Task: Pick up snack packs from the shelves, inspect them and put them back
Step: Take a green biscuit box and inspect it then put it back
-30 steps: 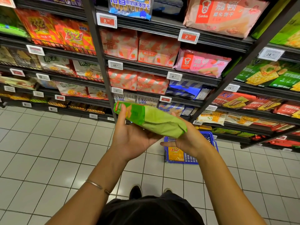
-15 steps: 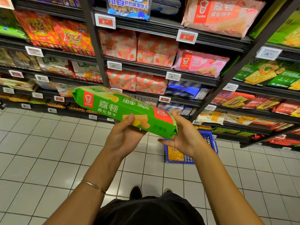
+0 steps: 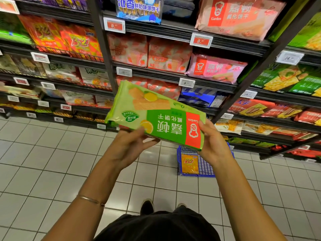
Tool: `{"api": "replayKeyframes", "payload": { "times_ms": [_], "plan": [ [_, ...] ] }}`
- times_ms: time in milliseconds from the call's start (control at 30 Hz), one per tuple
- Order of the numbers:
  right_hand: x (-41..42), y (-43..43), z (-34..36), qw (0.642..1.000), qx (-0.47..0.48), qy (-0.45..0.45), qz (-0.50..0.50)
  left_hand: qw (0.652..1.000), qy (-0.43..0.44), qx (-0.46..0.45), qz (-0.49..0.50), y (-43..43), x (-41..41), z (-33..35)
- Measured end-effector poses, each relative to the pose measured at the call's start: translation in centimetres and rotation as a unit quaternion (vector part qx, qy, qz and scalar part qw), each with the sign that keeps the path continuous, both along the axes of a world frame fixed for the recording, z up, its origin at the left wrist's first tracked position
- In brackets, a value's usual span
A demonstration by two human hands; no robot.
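**One green wafer pack held in two hands before the shelves**

Seen from the head camera, looking down the aisle: a person stands on the tiled floor (image 3: 43,162) holding a single green snack pack (image 3: 156,113) out in front, level with the lower shelves (image 3: 173,80) and well clear of them. The pack lies slanted, its printed face up and its lettering upside down to the wearer, with a red band near its right end.

Two hands are on it. The left hand (image 3: 132,143) grips the near long edge towards the pack's left half, thumb on the printed face, fingers curled underneath. The right hand (image 3: 213,141) holds the right end at the red band, thumb on top and fingers wrapped below. One thin bracelet (image 3: 90,200) sits on the left forearm.

Behind the pack, in the middle bay, one pink pack (image 3: 217,68) lies at the right end of its shelf, and a larger pale pink pack (image 3: 239,16) sits at the right end of the shelf above. Two orange-and-white strawberry packs (image 3: 149,51) stand side by side to the left of the pink one.

One blue basket (image 3: 205,167) stands on the floor just below the right hand, with one yellow packet (image 3: 190,162) inside. Two dark shoe tips (image 3: 147,206) show on the tiles at the bottom.
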State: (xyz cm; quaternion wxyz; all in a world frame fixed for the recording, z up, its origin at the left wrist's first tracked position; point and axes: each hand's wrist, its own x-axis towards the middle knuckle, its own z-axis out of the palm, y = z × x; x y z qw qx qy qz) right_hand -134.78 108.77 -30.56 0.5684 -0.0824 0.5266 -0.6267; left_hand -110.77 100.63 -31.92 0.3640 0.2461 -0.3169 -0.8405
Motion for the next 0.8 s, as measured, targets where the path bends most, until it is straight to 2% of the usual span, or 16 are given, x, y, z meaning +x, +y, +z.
{"api": "replayKeyframes", "payload": {
  "times_ms": [100,200,367,800],
  "plan": [
    [-0.8,0.4,-0.4,0.999,-0.014,0.022,-0.039,0.993,0.046,0.08,0.066,-0.7,0.2,0.7],
    [-0.8,0.7,-0.6,0.997,-0.015,-0.006,-0.078,0.988,0.058,0.116,0.086,-0.8,0.2,0.8],
    [-1.1,0.7,-1.1,0.995,0.005,-0.006,-0.1,0.987,0.081,0.112,0.077,-0.6,0.3,0.5],
    [-1.8,0.6,-2.0,0.979,0.061,0.181,-0.077,0.992,0.071,0.087,0.055,-0.3,0.4,0.3]
  ]
}}
